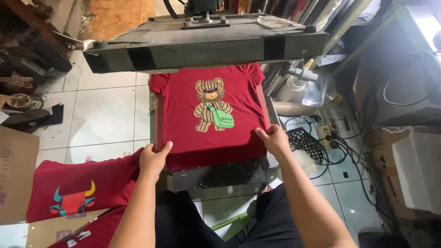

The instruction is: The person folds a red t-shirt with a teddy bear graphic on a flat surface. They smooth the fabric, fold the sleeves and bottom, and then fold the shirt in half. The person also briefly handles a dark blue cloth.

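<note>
Red cotton T-shirt with bear print (209, 115) lies flat on heat-press platen (216, 174) — left hand (154, 158) pinches its lower-left edge, right hand (274, 139) grips lower-right edge; grey upper plate (202, 46) raised above.

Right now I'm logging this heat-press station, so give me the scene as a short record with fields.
left hand: left hand grips the lower left edge of the red T-shirt
right hand: right hand holds the shirt's lower right edge
shirt: spread flat on the lower platen, bear print facing up
press: upper heat plate raised above the shirt
nearby: red shirt with bull print at left
</note>
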